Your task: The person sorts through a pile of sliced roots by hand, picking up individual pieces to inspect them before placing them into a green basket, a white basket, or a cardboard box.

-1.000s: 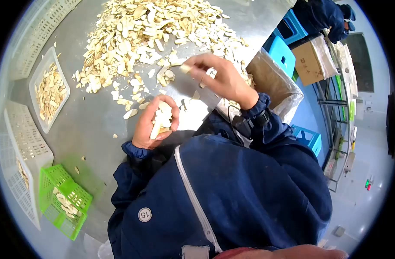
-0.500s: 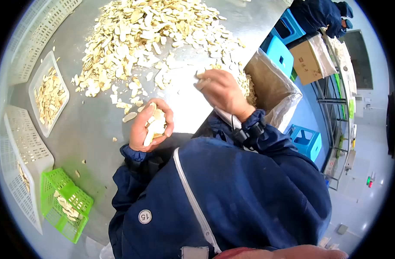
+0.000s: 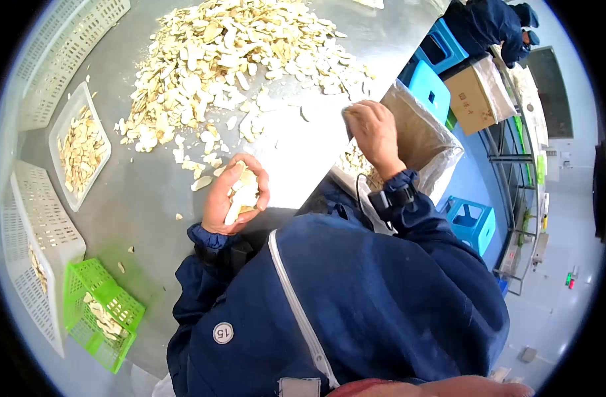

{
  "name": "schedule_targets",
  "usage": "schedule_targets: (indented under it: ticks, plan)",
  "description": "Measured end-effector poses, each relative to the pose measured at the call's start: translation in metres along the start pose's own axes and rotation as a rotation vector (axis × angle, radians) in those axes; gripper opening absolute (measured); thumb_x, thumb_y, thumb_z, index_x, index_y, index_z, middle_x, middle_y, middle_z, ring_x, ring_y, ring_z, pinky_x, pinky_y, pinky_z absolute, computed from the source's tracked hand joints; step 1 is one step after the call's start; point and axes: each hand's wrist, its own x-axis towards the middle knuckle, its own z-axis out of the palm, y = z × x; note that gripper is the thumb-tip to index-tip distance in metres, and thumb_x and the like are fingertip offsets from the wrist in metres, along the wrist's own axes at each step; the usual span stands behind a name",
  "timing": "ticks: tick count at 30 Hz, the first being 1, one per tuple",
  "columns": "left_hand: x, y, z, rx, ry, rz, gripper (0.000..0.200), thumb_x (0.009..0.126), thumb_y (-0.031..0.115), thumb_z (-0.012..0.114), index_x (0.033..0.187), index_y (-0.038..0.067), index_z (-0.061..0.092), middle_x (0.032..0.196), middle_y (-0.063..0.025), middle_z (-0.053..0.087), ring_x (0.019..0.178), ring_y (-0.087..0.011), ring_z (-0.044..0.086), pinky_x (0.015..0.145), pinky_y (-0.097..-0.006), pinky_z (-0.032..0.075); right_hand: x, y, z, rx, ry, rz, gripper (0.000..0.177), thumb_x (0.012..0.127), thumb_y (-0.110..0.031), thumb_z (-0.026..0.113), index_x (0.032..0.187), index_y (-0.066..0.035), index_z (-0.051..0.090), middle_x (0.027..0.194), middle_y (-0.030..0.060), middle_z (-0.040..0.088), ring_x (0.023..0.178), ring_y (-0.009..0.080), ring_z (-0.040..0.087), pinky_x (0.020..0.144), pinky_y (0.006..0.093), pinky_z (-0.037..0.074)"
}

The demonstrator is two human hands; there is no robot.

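Note:
My left hand is cupped around a handful of pale slices, held just above the steel table. My right hand hangs over the table's right edge, above a lined box that holds more slices; its fingers are curled and what they hold cannot be seen. A large heap of pale slices covers the far part of the table.
A clear tray of slices lies at the left, white baskets beside it, a green basket near the front. Blue stools, a cardboard box and another person in blue are at the right.
My right hand has moved from the heap's edge rightward, off the table and over the lined box. My left hand has stayed put with its handful.

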Motion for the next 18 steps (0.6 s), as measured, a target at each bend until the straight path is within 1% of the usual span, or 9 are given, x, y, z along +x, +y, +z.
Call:
schedule_targets:
  ticks: [2, 3, 6, 8, 10, 13, 16, 17, 18]
  plan:
    - [0.000, 0.000, 0.000, 0.008, -0.012, -0.006, 0.029, 0.112, 0.034, 0.047, 0.117, 0.006, 0.056, 0.099, -0.0174, 0.066, 0.071, -0.0231, 0.068, 0.039, -0.0216, 0.039, -0.012, 0.010, -0.012, -0.044, -0.011, 0.143, 0.016, 0.095, -0.012, 0.071, 0.110, -0.010, 0.074, 0.114, 0.0078, 0.073, 0.116, 0.0307, 0.065, 0.105, 0.0456, 0.048]
    - [0.001, 0.000, 0.001, 0.013, -0.018, -0.012, 0.029, 0.112, 0.034, 0.047, 0.117, 0.006, 0.056, 0.099, -0.0176, 0.066, 0.071, -0.0233, 0.068, 0.039, -0.0217, 0.039, -0.009, 0.010, -0.015, -0.045, 0.019, 0.167, 0.018, 0.094, -0.011, 0.070, 0.111, -0.011, 0.074, 0.117, 0.0086, 0.072, 0.117, 0.0318, 0.065, 0.105, 0.0466, 0.047]
    - [0.000, -0.002, 0.004, 0.046, 0.021, -0.004, 0.029, 0.112, 0.033, 0.047, 0.117, 0.006, 0.059, 0.098, -0.0169, 0.063, 0.068, -0.0193, 0.064, 0.036, -0.0201, 0.037, 0.014, 0.007, -0.010, -0.005, 0.053, 0.105, 0.023, 0.094, -0.013, 0.072, 0.116, -0.011, 0.072, 0.124, 0.0096, 0.069, 0.121, 0.0318, 0.063, 0.107, 0.0466, 0.047]
    - [0.000, -0.002, 0.000, 0.036, 0.008, -0.007, 0.029, 0.112, 0.033, 0.047, 0.118, 0.007, 0.058, 0.099, -0.0174, 0.065, 0.070, -0.0221, 0.067, 0.038, -0.0212, 0.038, 0.044, -0.006, 0.001, 0.010, 0.019, 0.023, 0.034, 0.096, -0.021, 0.074, 0.129, -0.015, 0.070, 0.136, 0.0111, 0.066, 0.131, 0.0320, 0.058, 0.112, 0.0467, 0.045]
    - [-0.002, -0.001, -0.002, 0.033, 0.008, -0.009, 0.029, 0.112, 0.033, 0.047, 0.119, 0.008, 0.058, 0.099, -0.0176, 0.066, 0.072, -0.0234, 0.068, 0.039, -0.0218, 0.038, 0.068, -0.022, 0.013, -0.021, 0.025, -0.010, 0.034, 0.097, -0.023, 0.073, 0.131, -0.017, 0.070, 0.139, 0.0120, 0.065, 0.134, 0.0326, 0.057, 0.114, 0.0475, 0.044]
    - [-0.002, 0.000, -0.002, 0.028, 0.006, -0.018, 0.029, 0.112, 0.033, 0.047, 0.118, 0.007, 0.058, 0.100, -0.0173, 0.066, 0.073, -0.0229, 0.068, 0.039, -0.0219, 0.038, 0.073, -0.019, 0.024, -0.040, -0.008, -0.069, 0.029, 0.097, -0.022, 0.072, 0.126, -0.017, 0.072, 0.138, 0.0110, 0.066, 0.133, 0.0335, 0.058, 0.112, 0.0482, 0.044]
    - [-0.001, 0.000, 0.000, 0.016, -0.009, -0.024, 0.029, 0.112, 0.033, 0.047, 0.117, 0.007, 0.058, 0.100, -0.0170, 0.066, 0.073, -0.0223, 0.068, 0.039, -0.0219, 0.038, 0.044, 0.008, 0.019, 0.021, -0.097, 0.024, 0.030, 0.094, -0.016, 0.072, 0.123, -0.013, 0.074, 0.138, 0.0118, 0.067, 0.129, 0.0357, 0.061, 0.111, 0.0469, 0.047]
    - [-0.001, 0.000, 0.001, 0.012, -0.016, -0.027, 0.029, 0.112, 0.033, 0.047, 0.116, 0.006, 0.058, 0.100, -0.0169, 0.066, 0.073, -0.0222, 0.068, 0.039, -0.0219, 0.038, 0.032, 0.020, 0.015, -0.016, -0.062, 0.070, 0.025, 0.093, -0.015, 0.071, 0.118, -0.014, 0.075, 0.133, 0.0103, 0.069, 0.126, 0.0347, 0.062, 0.109, 0.0472, 0.046]
    - [-0.001, 0.001, 0.001, 0.009, -0.024, -0.035, 0.029, 0.112, 0.033, 0.047, 0.116, 0.006, 0.058, 0.100, -0.0168, 0.066, 0.073, -0.0220, 0.068, 0.039, -0.0218, 0.038, 0.027, 0.019, 0.007, -0.053, -0.025, 0.121, 0.021, 0.093, -0.014, 0.070, 0.114, -0.015, 0.076, 0.129, 0.0089, 0.071, 0.124, 0.0338, 0.063, 0.108, 0.0476, 0.046]
